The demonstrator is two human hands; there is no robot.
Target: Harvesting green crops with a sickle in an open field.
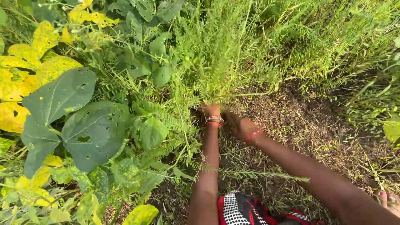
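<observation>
Both hands meet at the foot of a tall clump of feathery green weed (216,58). Left hand (211,110) is closed around the base of the stems, its fingers hidden in the growth, with bangles (215,121) at the wrist. Right hand (241,126) lies just beside it, low against the soil and angled toward the same stems; a red thread (254,134) circles its wrist (whether its fingers grip anything I cannot tell, since they are buried among the stalks).

The clump stands nearly upright, its long axis running straight away from the hands and fanning out at the far end, so all of it lies beyond the knuckles with only the base at the fingers.

Left forearm reaches straight forward, almost in line with the stems. Right forearm comes in on a slant from the near right, wrist bent inward.

Beyond the right hand lies bare, straw-littered ground (308,125). Off the left hand's outer side grow broad green leaves (91,133) with holes, and farther out yellowed leaves (25,71). A red, black and white patterned cloth (239,210) shows near the elbows.
</observation>
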